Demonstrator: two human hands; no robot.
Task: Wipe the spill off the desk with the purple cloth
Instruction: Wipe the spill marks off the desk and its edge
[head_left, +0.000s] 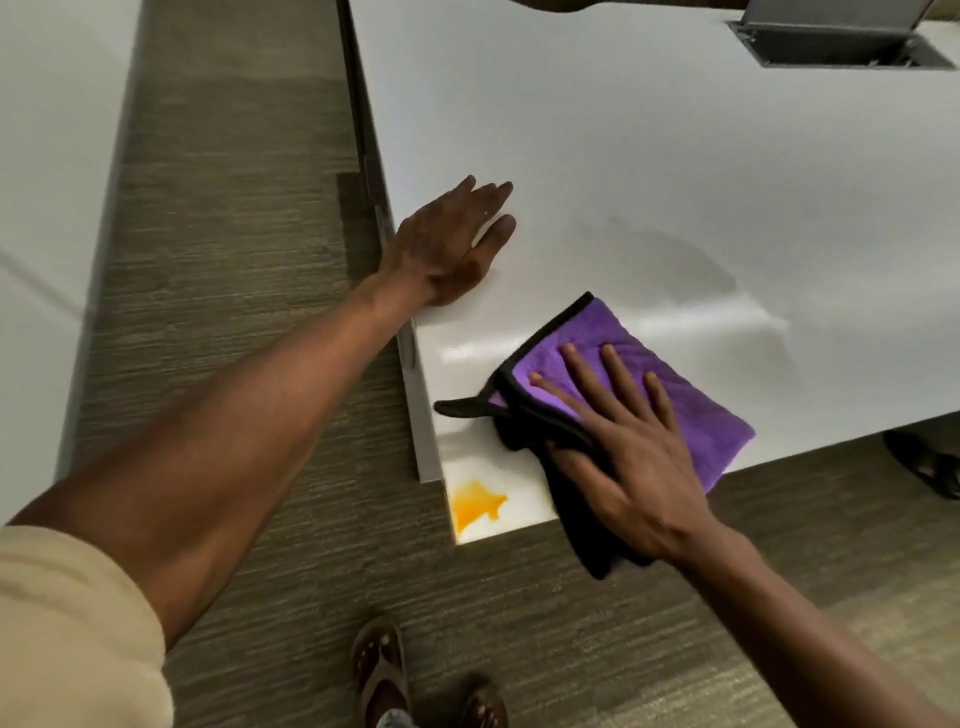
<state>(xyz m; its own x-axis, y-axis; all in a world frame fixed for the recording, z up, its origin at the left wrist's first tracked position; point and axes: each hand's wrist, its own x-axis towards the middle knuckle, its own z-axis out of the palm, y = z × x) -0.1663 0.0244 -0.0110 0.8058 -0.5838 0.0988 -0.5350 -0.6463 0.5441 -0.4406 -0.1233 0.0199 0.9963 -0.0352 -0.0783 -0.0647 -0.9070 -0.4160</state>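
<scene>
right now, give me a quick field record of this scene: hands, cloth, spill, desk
left hand: flat on the desk, fingers spread, holding nothing
right hand: palm down, pressing the purple cloth
purple cloth: black-edged, on the desk near its front edge, part hanging over
spill: orange, at the desk's near corner, left of the cloth, uncovered
desk: white

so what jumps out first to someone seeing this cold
The purple cloth near the front edge of the white desk, pressed flat under the right hand. Next, the orange spill at the desk's near corner, just left of the cloth and not yet wiped. The left hand rests flat farther back.
</scene>
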